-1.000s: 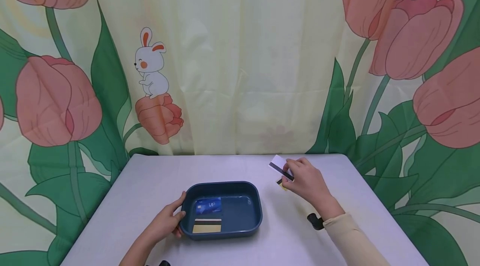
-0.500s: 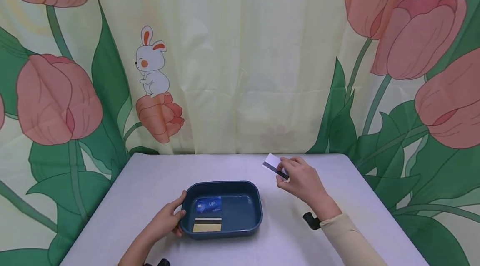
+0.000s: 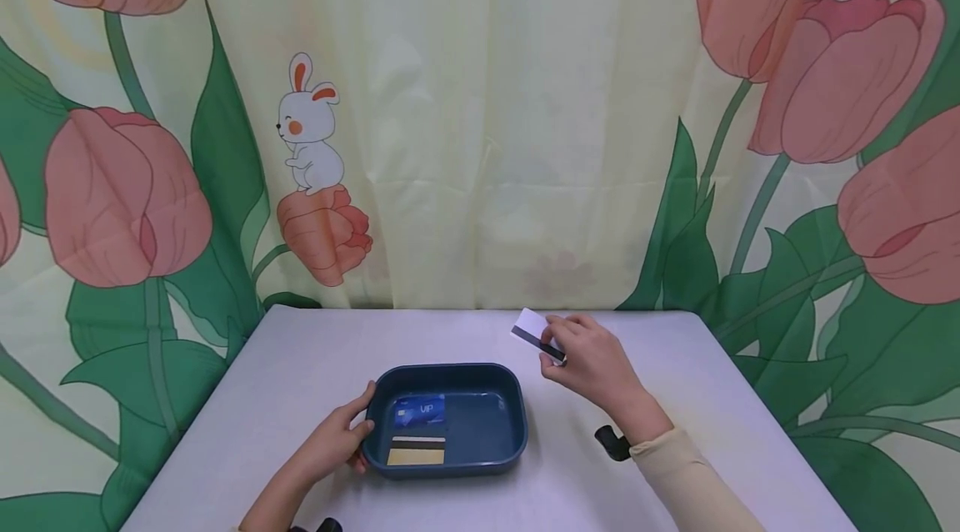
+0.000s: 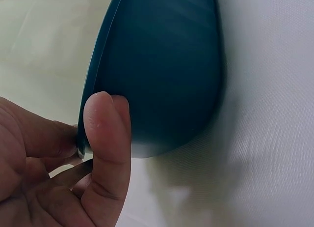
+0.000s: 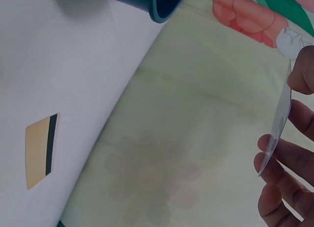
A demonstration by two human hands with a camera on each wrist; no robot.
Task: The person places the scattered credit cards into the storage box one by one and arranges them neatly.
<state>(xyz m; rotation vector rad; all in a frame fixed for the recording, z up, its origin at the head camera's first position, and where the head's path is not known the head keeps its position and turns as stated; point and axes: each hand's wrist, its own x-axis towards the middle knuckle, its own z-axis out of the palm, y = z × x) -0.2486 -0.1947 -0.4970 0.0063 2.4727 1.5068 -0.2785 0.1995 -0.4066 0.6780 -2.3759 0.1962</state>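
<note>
At the near side, the left hand [image 3: 330, 442] is reaching in from the lower left, its grip pinching the left end of a dark blue, round-cornered tray [image 3: 487, 424]. The tray is sitting on a white-covered desk [image 3: 187, 465], and two cards are lying in its left part: a gold striped card [image 3: 416, 457] nearer the person and a blue VIP card [image 3: 420, 410] just beyond it.

Off to the right, a cream sleeve [image 3: 693, 478] and a black wrist device [image 3: 612, 443] are leading up to the right hand [image 3: 596, 361]. Its grip is holding a white card [image 3: 530, 322] between thumb and fingers — tilted, dark stripe showing — above the desk, past the tray's far right corner. In the right wrist view, another gold card [image 5: 39, 151] with a black stripe is lying on the desk, apart from the tray.

Farthest back, a pale curtain [image 3: 487, 140] is hanging behind the desk, printed with pink tulips [image 3: 127, 198] and a white rabbit [image 3: 315, 157].
</note>
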